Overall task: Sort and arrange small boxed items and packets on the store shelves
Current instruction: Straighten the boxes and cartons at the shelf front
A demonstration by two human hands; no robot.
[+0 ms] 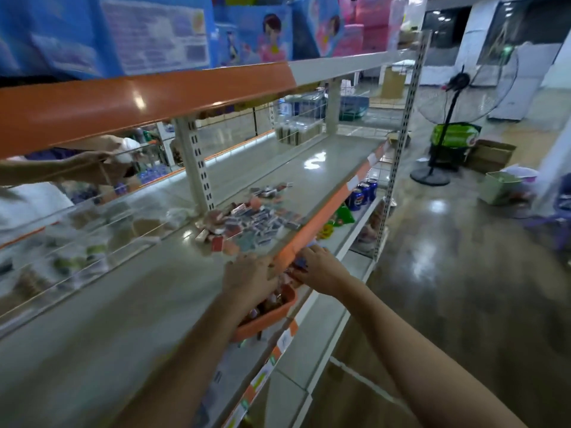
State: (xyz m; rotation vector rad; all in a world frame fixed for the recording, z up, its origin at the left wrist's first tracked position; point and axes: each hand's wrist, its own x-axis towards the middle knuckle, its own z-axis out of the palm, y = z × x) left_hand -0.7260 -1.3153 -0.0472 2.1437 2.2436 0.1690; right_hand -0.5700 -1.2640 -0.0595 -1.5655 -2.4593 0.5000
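Fingers [262,264] of left hand [247,278] spread flat, pressing at front edge of shelf [129,291], just above orange tray [262,322]. Fingers of right hand [321,268] curled over small boxed items [298,267] at same front edge; exact grip blurred, cannot tell for sure. Tray held against shelf lip, under left forearm, holding more small packets. Heap of small boxes [247,223] lying near front edge, farther along toward right end. Drink cans [361,191] on lower shelf beyond.
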